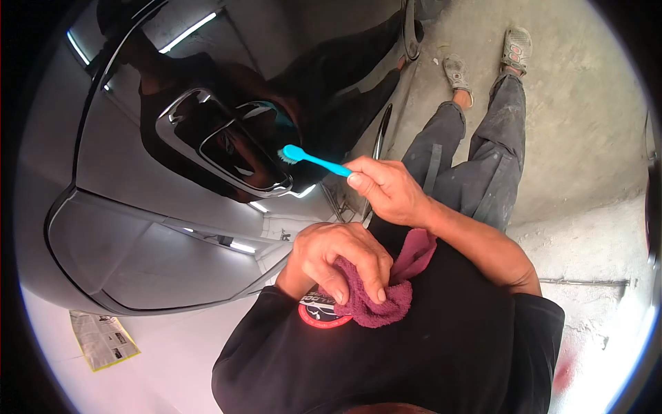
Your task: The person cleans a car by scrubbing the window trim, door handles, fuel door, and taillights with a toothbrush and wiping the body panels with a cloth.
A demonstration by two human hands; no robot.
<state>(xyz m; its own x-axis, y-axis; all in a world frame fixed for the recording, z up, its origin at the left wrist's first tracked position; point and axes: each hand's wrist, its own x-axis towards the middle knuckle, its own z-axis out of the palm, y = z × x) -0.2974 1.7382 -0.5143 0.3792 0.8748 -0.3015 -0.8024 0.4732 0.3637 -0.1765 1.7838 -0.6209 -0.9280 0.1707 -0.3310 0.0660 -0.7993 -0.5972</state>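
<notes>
Item: turquoise plastic toothbrush with pale bristles (316,161), one. Location: centre, head pointing left toward the glossy black door handle (226,141); bristles close by the handle's right side, contact not certain.

Right hand (387,190): gripping the brush by its handle end, thumb laid along it.

Left hand (341,255): fingers curled around a maroon terry cloth (379,300), bunched near the front of the black short-sleeved shirt (448,345).

Setting: shiny dark vehicle panel (117,159), left, full of reflections; printed newspaper sheet (103,338), near left; rough grey concrete floor (579,103), far right.

Step in hand, as judged: brushing about the handle's edges. Next move seems to call for light bristle pressure along the handle's contour, a steady wrist, and the cloth kept ready.
</notes>
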